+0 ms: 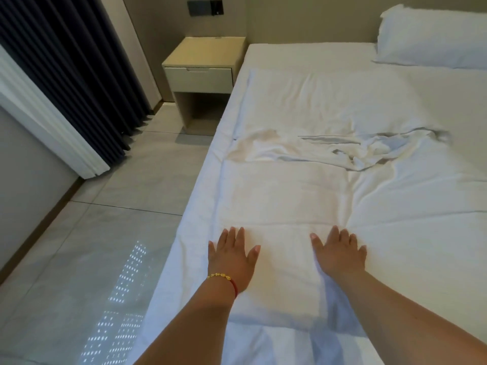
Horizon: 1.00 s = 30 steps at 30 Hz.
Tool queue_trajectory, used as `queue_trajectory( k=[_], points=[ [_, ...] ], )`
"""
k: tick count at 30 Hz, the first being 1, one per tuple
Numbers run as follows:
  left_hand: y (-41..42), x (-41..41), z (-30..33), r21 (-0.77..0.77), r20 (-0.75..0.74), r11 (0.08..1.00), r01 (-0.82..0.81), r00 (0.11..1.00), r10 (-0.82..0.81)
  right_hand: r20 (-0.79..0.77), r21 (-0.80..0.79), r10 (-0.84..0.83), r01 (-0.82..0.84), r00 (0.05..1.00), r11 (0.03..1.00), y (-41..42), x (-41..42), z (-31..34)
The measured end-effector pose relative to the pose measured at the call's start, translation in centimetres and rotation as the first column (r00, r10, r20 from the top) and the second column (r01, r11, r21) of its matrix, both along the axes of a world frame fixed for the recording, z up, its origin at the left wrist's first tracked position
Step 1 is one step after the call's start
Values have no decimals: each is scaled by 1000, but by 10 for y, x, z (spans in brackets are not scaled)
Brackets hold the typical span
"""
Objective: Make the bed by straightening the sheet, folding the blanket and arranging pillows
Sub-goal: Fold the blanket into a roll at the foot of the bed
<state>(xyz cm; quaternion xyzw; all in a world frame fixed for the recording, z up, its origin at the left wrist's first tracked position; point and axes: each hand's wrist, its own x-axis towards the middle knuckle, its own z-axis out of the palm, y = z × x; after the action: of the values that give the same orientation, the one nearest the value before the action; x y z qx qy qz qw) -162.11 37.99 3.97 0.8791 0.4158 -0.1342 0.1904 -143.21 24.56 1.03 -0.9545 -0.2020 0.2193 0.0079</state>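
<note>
With both the left grip point(232, 255) and right grip point(338, 252) pressed flat and open-fingered on the folded blanket point(279, 201) near the bed's point(421, 233) left edge, fresh creases could be pushed toward the rumpled part point(342, 148).

- A bedside table point(201, 65) of pale wood stands at the far left, just beside the bed. It has one closed drawer point(198, 79) and an open compartment point(203, 108) under it.
- A dark pleated curtain point(66, 72) hangs on the left side and reaches down to the floor.
- A white pleated curtain point(47, 127) hangs in front of the dark one, nearer to the camera.
- The floor point(126, 185) is made of large grey tiles. Small spots of light point(126, 280) lie on the near tiles.
- A dark panel point(205, 7) is fixed on the far wall point(163, 27), above the bedside table.
</note>
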Motion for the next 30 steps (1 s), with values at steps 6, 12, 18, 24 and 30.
queue_trajectory(
  k=[6, 12, 18, 24, 30],
  points=[
    [2, -41, 41, -15, 99, 993, -119, 988, 120, 49, 303, 37, -50, 998, 952, 36, -37, 52],
    [23, -38, 94, 52, 181, 994, -98, 980, 88, 112, 491, 9, -64, 994, 869, 77, -54, 113],
    [79, -48, 117, 76, 230, 997, -12, 973, -6, 116, 516, -84, 13, 990, 857, 114, -76, 127],
    [180, -107, 136, 74, 290, 989, 125, 947, -141, 118, 528, -256, 157, 960, 835, 168, -124, 134],
    [304, -191, 165, 87, 297, 985, 150, 940, -169, 86, 504, -400, 306, 913, 807, 239, -177, 147]
  ],
)
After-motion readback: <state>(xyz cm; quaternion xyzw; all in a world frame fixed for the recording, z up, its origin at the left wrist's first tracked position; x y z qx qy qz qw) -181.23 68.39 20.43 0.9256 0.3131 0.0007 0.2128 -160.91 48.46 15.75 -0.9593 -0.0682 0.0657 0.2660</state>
